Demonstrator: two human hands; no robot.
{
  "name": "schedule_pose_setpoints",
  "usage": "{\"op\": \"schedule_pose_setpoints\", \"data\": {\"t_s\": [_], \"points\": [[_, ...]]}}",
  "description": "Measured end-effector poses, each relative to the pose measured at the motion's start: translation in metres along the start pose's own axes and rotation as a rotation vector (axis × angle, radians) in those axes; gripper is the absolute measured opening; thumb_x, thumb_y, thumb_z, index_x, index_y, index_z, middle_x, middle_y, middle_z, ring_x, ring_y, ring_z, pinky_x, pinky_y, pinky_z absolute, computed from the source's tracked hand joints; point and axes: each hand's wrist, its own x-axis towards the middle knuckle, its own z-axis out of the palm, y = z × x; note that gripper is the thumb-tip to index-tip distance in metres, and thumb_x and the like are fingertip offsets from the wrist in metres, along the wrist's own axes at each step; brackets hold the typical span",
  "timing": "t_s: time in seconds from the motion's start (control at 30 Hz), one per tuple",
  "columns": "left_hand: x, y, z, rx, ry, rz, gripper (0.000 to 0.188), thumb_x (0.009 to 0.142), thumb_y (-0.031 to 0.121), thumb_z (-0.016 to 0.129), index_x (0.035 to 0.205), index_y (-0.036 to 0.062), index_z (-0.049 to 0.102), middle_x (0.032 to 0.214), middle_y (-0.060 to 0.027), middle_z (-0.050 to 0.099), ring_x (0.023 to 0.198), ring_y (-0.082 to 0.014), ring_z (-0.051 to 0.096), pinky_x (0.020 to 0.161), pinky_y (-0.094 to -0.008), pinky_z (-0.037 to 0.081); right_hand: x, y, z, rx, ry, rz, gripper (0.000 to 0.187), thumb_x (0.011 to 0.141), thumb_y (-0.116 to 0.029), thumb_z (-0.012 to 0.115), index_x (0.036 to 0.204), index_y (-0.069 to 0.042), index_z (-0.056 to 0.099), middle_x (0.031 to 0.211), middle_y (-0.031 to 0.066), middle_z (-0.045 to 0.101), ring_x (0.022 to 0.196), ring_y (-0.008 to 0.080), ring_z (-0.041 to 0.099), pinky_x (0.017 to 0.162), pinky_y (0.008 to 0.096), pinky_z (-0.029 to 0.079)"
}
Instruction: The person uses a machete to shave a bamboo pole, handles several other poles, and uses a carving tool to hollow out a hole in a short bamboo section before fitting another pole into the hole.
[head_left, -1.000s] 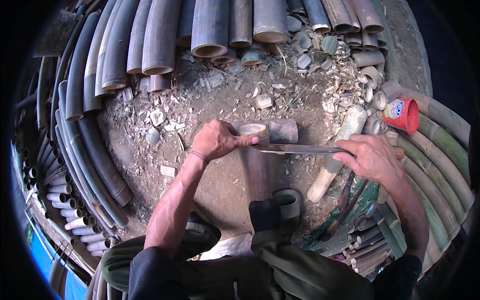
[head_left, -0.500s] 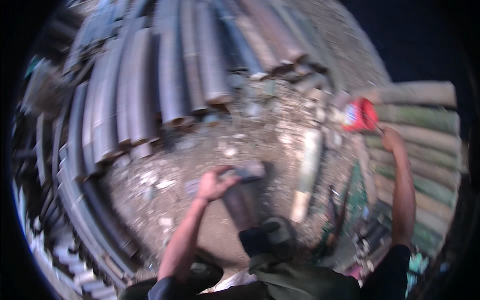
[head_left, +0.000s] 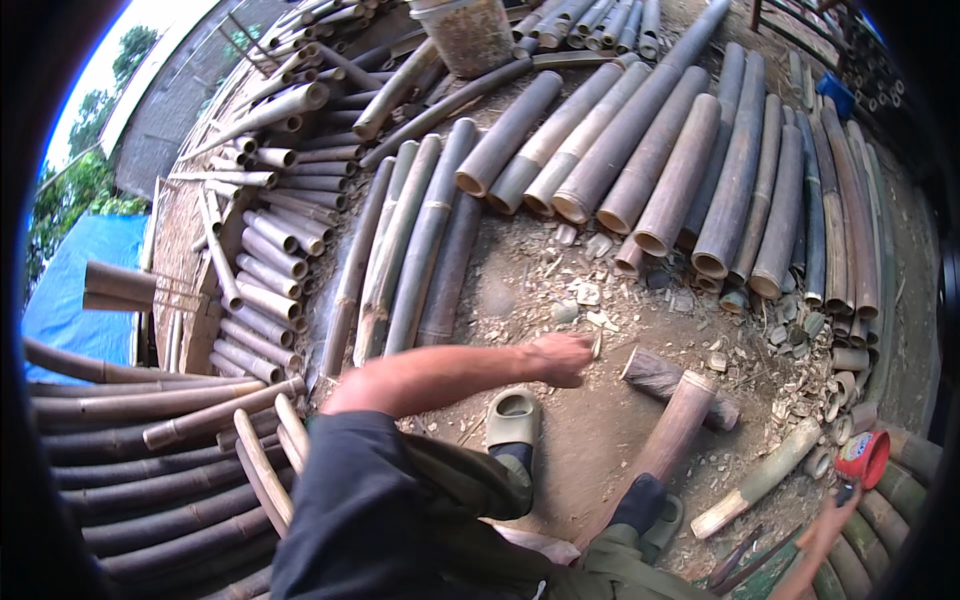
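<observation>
My left hand (head_left: 560, 358) reaches across the middle, its fingers curled closed above the dirt. A thin pale chip (head_left: 597, 345) shows at the fingertips; whether it is held is unclear. Right of this hand, a short dark log (head_left: 655, 376) lies on the ground with one end of a longer bamboo piece (head_left: 680, 415) resting across it. At the lower right, my right hand (head_left: 828, 522) is closed around a small dark object (head_left: 848, 492) beside a red container (head_left: 863, 460). The dark object's kind is not clear. The container sits next to green bamboo poles (head_left: 885, 515).
Cut bamboo tubes (head_left: 650, 150) lie in a row ahead, with more stacked at the left (head_left: 265, 270) and lower left (head_left: 170, 480). A pale-ended bamboo piece (head_left: 755, 480) lies right of my feet. Chips (head_left: 590, 295) litter the ground. A dirty bucket (head_left: 465, 35) stands far off.
My view has swung left, so the red container and my right hand sit lower right. My left hand has left the log's end, and its spread fingers have closed.
</observation>
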Motion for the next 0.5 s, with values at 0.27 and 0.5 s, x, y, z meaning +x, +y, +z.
{"op": "schedule_pose_setpoints", "data": {"t_s": [0.27,0.5], "points": [[-0.313,-0.054,0.057,-0.077,0.472,-1.043,0.067,0.073,0.045,0.074,0.115,-0.0035,0.053,0.114,-0.0221,0.055,0.109,-0.0368,0.055,0.093,-0.0447,0.048,-0.227,-0.007,0.214,0.133,-0.028,-0.265,0.084,0.082,-0.005,0.072,0.15,-0.004,0.023,0.132,0.0265,0.049,0.113,0.0353,0.056,0.1,0.042,0.043],[-0.408,-0.117,0.194,-0.119,0.768,-1.281,0.082,0.067,0.041,0.083,0.123,-0.0014,0.04,0.113,-0.0177,0.051,0.103,-0.0342,0.057,0.081,-0.0429,0.055,-0.374,-0.023,0.246,0.061,-0.278,-0.485,0.093,0.081,-0.007,0.069,0.153,-0.004,0.01,0.148,0.0325,0.029,0.134,0.0464,0.036,0.111,0.0472,0.029]]}}
